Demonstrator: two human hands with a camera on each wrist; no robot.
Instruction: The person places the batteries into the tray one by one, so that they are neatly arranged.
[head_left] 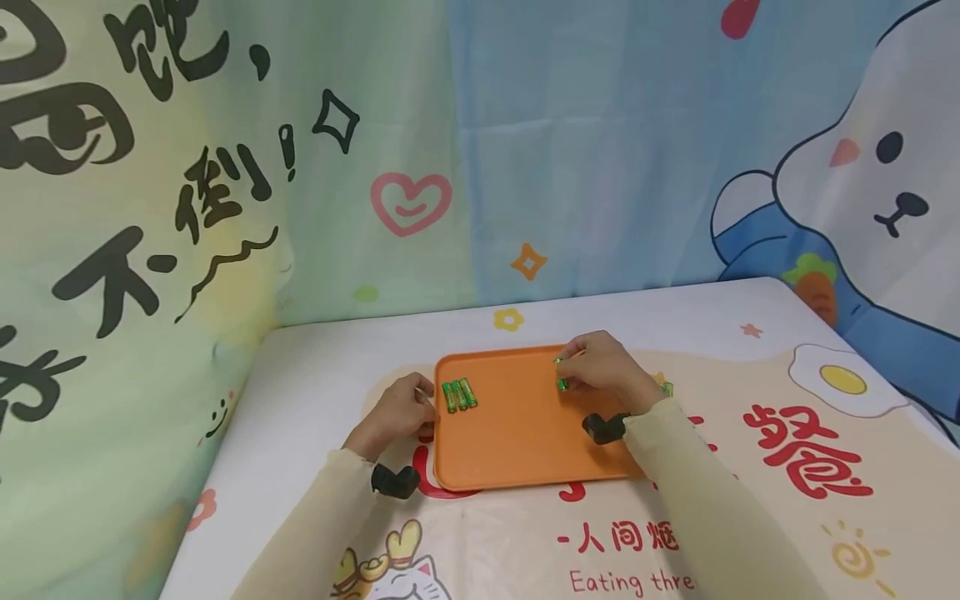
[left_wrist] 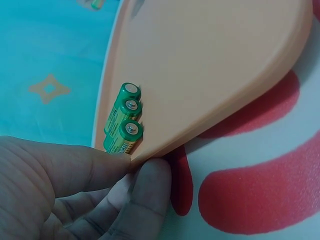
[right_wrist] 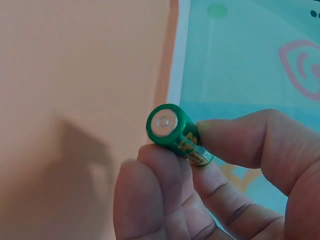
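My right hand is above the far right part of an orange tray, pinching a green battery between thumb and fingers. The right wrist view shows the battery's flat end facing the camera. Three green batteries lie side by side on the tray near its left edge. At that edge, my left hand grips the tray's rim, thumb on top and a finger against the outside. The left thumb tip is close to the nearest battery; whether they touch I cannot tell.
Just beyond my right wrist, a small green object shows on the printed tablecloth, mostly hidden by the sleeve. A printed curtain hangs behind the table, with another along the left side.
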